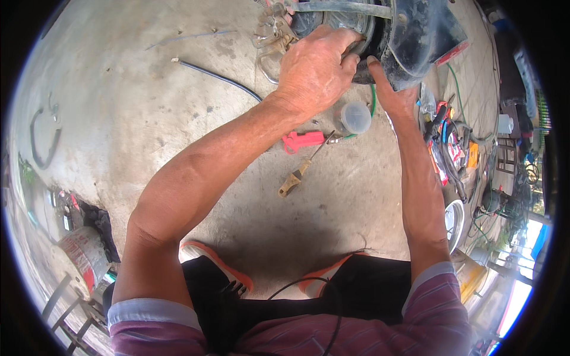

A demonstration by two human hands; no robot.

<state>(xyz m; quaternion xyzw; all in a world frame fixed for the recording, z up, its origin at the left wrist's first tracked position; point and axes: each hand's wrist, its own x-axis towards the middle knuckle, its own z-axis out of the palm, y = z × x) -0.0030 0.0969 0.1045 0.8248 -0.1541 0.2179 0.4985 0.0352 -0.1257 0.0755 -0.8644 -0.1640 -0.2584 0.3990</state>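
At the top of the view is a dusty black round part [376,41], which looks like a wheel or tyre, beside a black mudguard-like piece [409,44] with a red edge. My left hand [317,68] has its fingers curled over the round part's near side, thumb pressed against it. From the right, my right hand [395,92] grips its lower edge; the thumb shows and the other fingers are hidden behind. Below the hands lie a red air blow gun [303,141], a screwdriver [294,180] with a yellowish handle, and a clear round container [356,117].
A black hose [219,77] lies left of my left hand, near a dirty metal part [273,35]. Tools and packets [448,142] are heaped at the right, above a white ring [454,222]. A bucket [83,255] stands at the lower left. My shoes [222,267] are on the concrete floor.
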